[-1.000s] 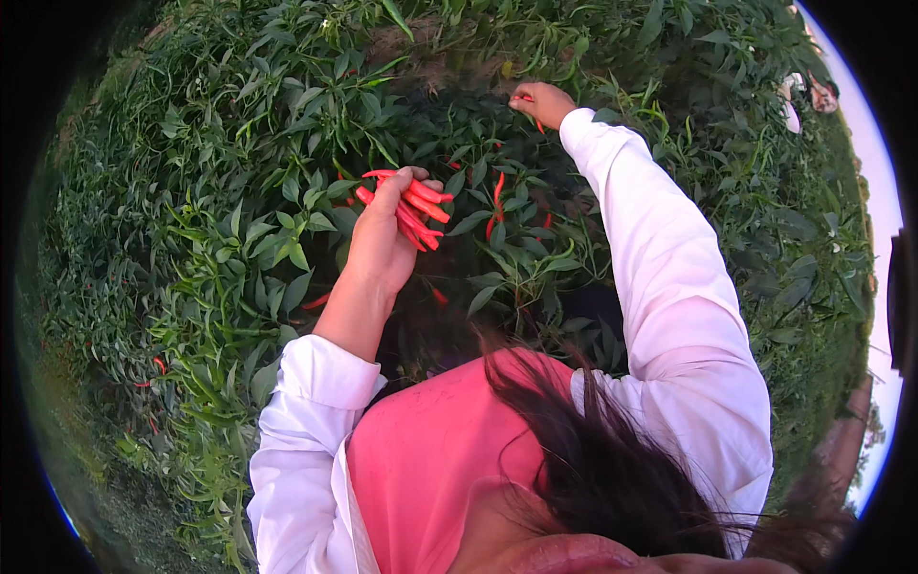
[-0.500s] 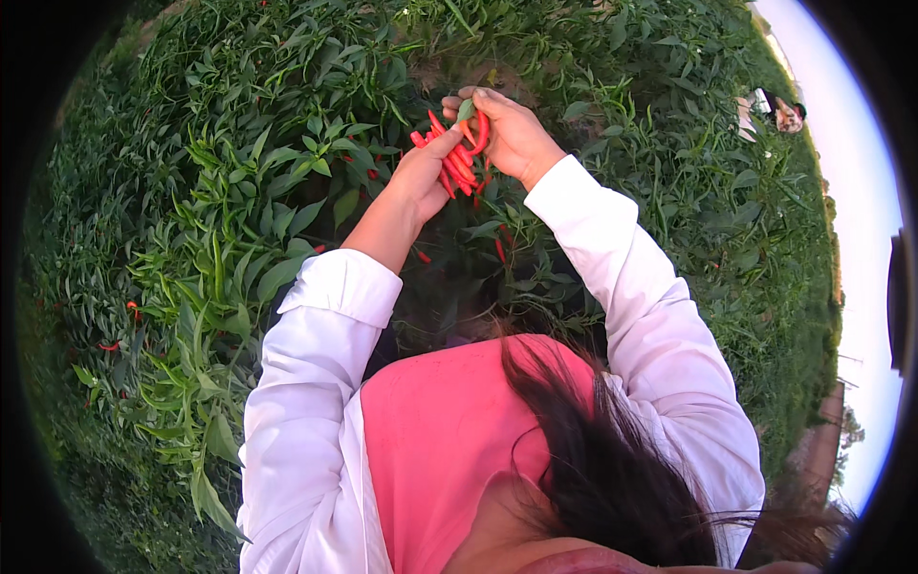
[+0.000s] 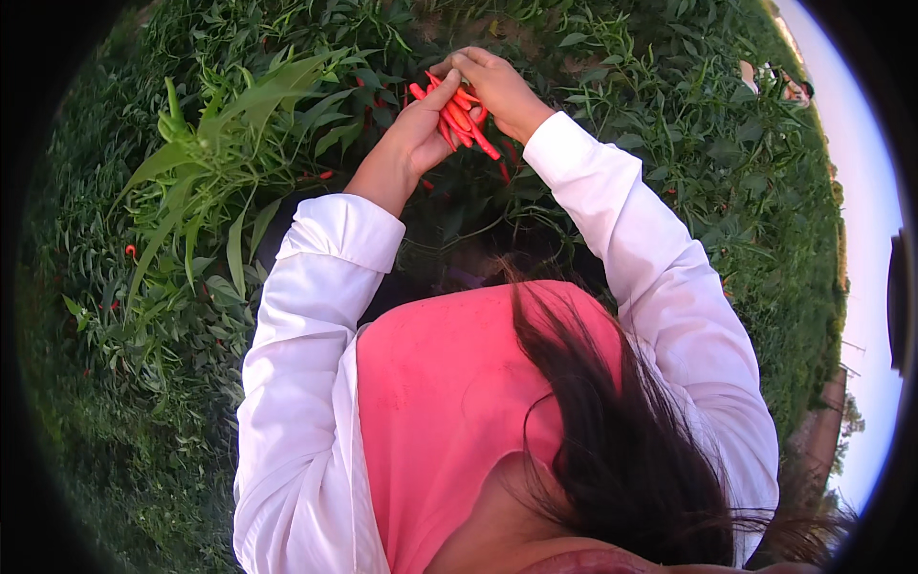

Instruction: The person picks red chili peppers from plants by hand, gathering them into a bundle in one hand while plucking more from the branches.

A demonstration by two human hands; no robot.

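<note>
Several slim red chili peppers [image 3: 457,117] are bunched together in front of me, at the upper middle of the view. My left hand [image 3: 418,134] is closed round them, its thumb pressed along the top of the bunch. From the other side my right hand [image 3: 502,91] meets it, fingers curled in against the upper ends of the peppers. Its fingertips touch or nearly touch those of my left hand and are partly hidden. One long pepper points down and out of the bunch toward me.
Dense green chili plants surround me. A leafy branch [image 3: 215,143] with green peppers stands tall to the left. Red peppers [image 3: 504,172] hang below my hands, with another red pepper [image 3: 130,250] far left. Another person [image 3: 796,89] is partly visible among plants at far right.
My right hand has closed in on the bunch; the curved red pepper and leaf it held up no longer show apart. Both hands sit higher in view, and the left branch looms larger.
</note>
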